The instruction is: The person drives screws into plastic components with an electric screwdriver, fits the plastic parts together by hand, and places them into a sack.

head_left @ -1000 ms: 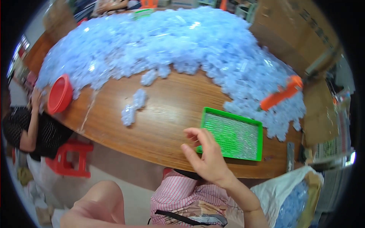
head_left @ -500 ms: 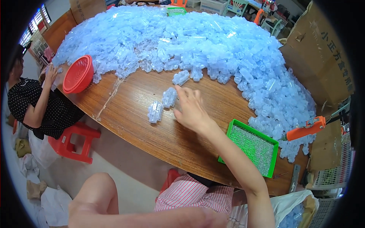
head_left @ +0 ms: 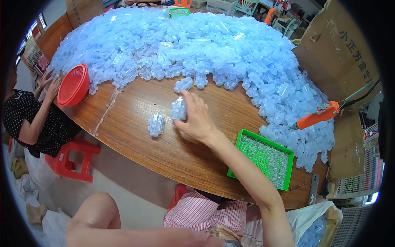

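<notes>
My right hand [head_left: 196,118] reaches over the wooden table with thumb and fingers around a clear, ribbed plastic piece [head_left: 178,108]. A similar clear piece [head_left: 156,124] lies to its left, apart from it. Another clear piece [head_left: 183,84] rests just beyond my fingers, near the edge of a large heap of clear bluish plastic parts [head_left: 185,45]. My left forearm [head_left: 135,238] crosses the lower edge of the view; the fingers of that hand cannot be made out there.
A green tray [head_left: 231,169] of small metal parts sits beside my right forearm. An orange power screwdriver [head_left: 317,115] hangs at the right, near a cardboard sheet [head_left: 325,61]. At left, a co-worker's hands [head_left: 50,86] are by a red basket [head_left: 84,84].
My right hand has closed around the middle clear piece and shifted it slightly away from its neighbour. The view has moved a little. The co-worker's hands are lower, beside the basket.
</notes>
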The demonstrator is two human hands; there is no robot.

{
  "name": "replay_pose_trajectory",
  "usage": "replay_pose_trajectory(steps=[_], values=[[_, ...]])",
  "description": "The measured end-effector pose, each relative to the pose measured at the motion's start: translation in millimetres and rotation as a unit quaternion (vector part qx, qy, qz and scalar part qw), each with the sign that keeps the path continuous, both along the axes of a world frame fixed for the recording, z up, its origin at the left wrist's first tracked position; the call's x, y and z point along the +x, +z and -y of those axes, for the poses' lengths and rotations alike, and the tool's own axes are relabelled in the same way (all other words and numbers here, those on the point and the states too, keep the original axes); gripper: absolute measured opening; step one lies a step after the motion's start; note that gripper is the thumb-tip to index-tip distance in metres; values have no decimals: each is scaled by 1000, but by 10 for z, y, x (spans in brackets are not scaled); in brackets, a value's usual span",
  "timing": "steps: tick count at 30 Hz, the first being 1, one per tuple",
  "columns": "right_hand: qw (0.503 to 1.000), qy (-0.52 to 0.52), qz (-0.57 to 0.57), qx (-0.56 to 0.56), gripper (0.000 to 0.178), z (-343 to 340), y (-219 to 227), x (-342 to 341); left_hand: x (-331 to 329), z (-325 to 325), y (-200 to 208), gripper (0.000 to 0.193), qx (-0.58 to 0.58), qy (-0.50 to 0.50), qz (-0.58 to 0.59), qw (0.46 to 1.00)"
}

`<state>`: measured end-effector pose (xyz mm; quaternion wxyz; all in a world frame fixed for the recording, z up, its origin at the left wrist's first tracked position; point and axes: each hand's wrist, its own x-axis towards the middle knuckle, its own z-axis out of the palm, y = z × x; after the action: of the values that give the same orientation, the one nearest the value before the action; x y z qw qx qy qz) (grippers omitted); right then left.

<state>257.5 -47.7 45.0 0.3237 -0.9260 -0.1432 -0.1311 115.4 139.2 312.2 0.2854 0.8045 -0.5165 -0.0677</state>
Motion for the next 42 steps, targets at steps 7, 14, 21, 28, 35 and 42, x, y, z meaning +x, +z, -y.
replay_pose_trajectory(steps=[7, 14, 21, 28, 35, 42], values=[[990, 48, 4, 129, 87, 431, 615, -927, -141, 56, 60, 28, -27, 25, 4, 999], [991, -43, 4, 127, 98, 1019, 636, -1739, 183, 335, -108, 25, -4, -127, 25, 992], [981, -107, 47, 153, 95, 1239, 629, -2203, 136, 647, -97, 25, 4, -202, -4, 979], [978, -137, 57, 143, 97, 1353, 693, -2435, 128, 996, -58, 26, 10, -243, 10, 970], [976, -163, 41, 140, 101, 1459, 685, -2557, 242, 1925, -70, 22, -85, -115, -93, 985], [979, -131, 36, 150, 101, 1368, 695, -2554, 173, 2097, 20, 19, -118, -117, -69, 984]])
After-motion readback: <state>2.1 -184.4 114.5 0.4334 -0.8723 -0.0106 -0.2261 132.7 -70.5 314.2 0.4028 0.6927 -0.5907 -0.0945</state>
